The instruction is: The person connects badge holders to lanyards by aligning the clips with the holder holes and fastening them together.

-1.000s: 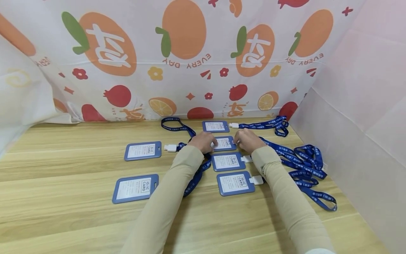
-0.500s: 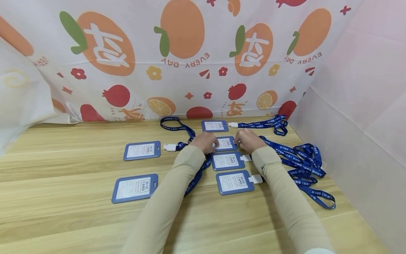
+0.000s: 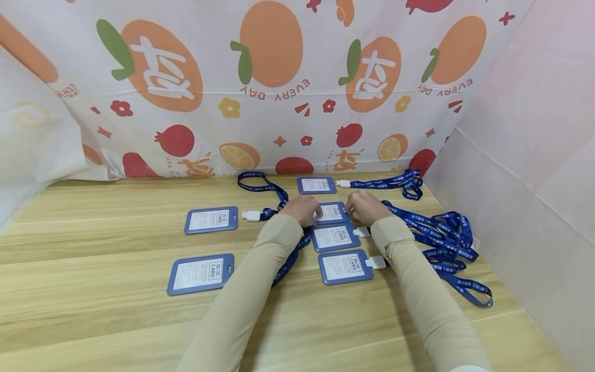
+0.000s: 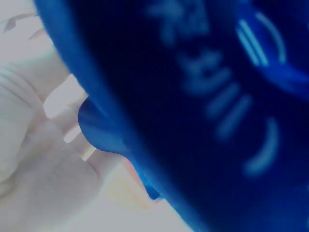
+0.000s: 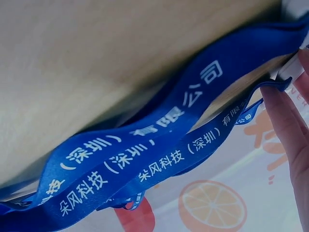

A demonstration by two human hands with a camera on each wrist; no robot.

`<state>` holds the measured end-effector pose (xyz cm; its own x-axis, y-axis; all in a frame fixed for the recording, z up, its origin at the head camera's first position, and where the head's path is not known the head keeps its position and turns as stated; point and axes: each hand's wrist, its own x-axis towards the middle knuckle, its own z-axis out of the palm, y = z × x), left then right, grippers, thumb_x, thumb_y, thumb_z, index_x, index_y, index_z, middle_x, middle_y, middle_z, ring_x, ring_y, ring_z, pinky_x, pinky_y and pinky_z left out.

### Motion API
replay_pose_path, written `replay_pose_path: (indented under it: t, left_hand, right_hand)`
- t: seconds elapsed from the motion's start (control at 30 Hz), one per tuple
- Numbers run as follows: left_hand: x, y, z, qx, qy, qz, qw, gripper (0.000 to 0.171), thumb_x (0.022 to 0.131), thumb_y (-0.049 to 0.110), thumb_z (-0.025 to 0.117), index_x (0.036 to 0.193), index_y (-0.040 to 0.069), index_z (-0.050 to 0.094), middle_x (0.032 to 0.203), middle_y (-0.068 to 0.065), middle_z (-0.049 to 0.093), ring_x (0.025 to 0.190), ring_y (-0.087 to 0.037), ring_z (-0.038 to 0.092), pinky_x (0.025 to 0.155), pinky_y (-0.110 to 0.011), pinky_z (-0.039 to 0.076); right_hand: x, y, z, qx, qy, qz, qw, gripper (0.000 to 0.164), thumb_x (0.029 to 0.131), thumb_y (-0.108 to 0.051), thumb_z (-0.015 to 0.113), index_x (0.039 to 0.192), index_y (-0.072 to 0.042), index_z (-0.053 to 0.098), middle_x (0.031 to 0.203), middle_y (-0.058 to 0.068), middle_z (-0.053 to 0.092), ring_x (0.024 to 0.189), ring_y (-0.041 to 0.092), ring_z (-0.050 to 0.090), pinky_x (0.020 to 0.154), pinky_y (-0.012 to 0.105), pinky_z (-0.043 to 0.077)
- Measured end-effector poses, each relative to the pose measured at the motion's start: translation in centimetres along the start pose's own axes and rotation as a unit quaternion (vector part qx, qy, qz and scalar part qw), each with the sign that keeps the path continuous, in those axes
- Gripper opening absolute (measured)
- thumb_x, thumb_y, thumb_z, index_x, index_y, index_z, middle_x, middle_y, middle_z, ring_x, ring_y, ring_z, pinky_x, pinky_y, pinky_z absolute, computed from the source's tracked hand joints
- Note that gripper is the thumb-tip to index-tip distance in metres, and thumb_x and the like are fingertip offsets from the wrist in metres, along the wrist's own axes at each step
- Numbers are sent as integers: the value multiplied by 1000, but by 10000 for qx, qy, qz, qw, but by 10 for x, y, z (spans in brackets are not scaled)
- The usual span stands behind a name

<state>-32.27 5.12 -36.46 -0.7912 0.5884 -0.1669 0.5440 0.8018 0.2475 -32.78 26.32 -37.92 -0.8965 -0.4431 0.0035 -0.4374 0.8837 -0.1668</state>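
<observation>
A blue ID badge holder (image 3: 333,212) with a white card lies flat in the right column, second from the back. The left hand (image 3: 299,209) grips its left end, fingers bent and covering that edge. At its slotted right end, the right hand (image 3: 364,206) pinches the small white clip of a blue lanyard, mostly hidden by the fingers. In the right wrist view, the printed lanyard (image 5: 183,108) runs to the white clip (image 5: 292,67) by the fingertips (image 5: 277,104). Blue strap (image 4: 145,96) fills much of the left wrist view, in front of the left palm.
Nearer lie two badge holders (image 3: 336,236) (image 3: 346,267) with white clips at their slots. One holder (image 3: 316,185) is at the back, its lanyard clip (image 3: 343,183) beside it. Two more (image 3: 211,220) (image 3: 201,274) lie left. Bunched lanyards (image 3: 441,227) lie right, before the side wall.
The left hand and the gripped badge holder have shifted slightly right and nearer the holder below. The right hand stays at the slotted end. The head view has shifted a little.
</observation>
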Motion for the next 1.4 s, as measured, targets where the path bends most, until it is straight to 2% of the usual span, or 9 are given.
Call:
replay_pose_path:
  t: [0.43,0.6,1.0,1.17,1.4]
  left_hand:
    - [0,-2,2,-107,-10,21,9999,32,94,11,73,127,12,73,141,-10,59,135,-26,48,113,-40,37]
    - [0,-3,1,-154,-45,46,9999,32,93,11,74,126,12,73,140,-10,60,133,-26,50,113,-41,38]
    - [8,-3,3,194,-47,31,9998,33,93,14,76,125,16,73,135,-7,62,125,-25,53,110,-41,40]
    - [10,-5,2,311,-37,41,9995,33,96,17,73,128,17,71,134,-7,62,123,-27,52,110,-42,40]
    - [14,-7,-7,404,75,93,9991,42,100,25,67,140,16,63,142,-11,57,125,-28,51,111,-43,39]
  right_hand:
    - [1,4,1,66,67,53,9999,24,85,15,64,98,3,79,104,17,74,103,32,69,90,41,56]
    - [2,3,2,29,-19,235,9997,23,87,11,65,102,1,79,110,16,73,109,32,67,95,43,54]
    - [2,1,0,-101,-219,427,9988,21,92,4,67,110,-2,77,120,15,71,117,32,63,100,45,50]
    - [2,1,-4,-151,-306,598,9976,21,95,-4,65,112,-4,77,122,12,71,118,31,62,101,47,49]
    - [3,2,-15,-479,-85,933,9944,30,98,-25,68,120,-5,74,119,12,71,110,29,65,95,46,52]
